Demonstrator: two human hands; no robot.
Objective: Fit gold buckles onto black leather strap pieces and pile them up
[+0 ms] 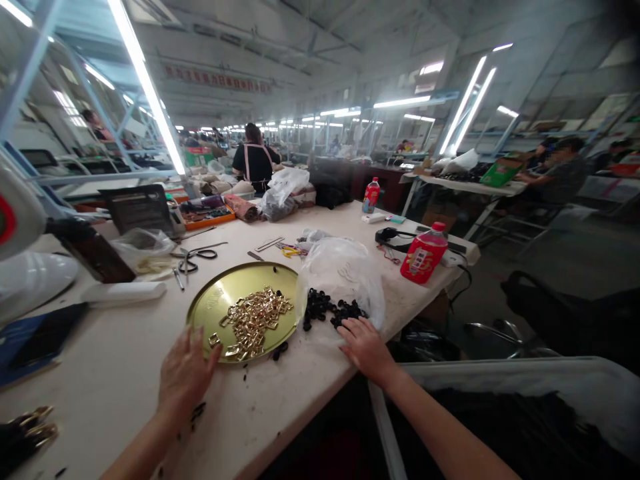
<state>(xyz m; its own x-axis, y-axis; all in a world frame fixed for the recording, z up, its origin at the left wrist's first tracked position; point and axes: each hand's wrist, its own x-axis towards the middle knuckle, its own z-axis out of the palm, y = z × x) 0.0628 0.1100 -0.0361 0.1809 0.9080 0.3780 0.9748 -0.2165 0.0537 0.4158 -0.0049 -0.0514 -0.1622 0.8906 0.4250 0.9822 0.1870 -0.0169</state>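
Observation:
My left hand (185, 373) is at the near left rim of a round gold-coloured tray (207, 300), thumb apart from the fingers, holding nothing that I can see. A heap of small gold metal buckles (257, 317) lies on the tray, and a single buckle (214, 339) sits close to those fingers. To the right, my right hand (364, 347) rests with outstretched fingers at the edge of small black pieces (350, 311). These spill from the mouth of a clear plastic bag (337, 263); what lies under the fingertips is hidden.
Scissors (193, 257) and yellow-handled pliers (291, 252) lie behind the tray. A red bottle (424, 257) stands near the table's right edge. Gold-ended black pieces (33, 430) are at front left. A white-rimmed bin (500, 367) with dark contents stands at right. Co-workers sit farther back.

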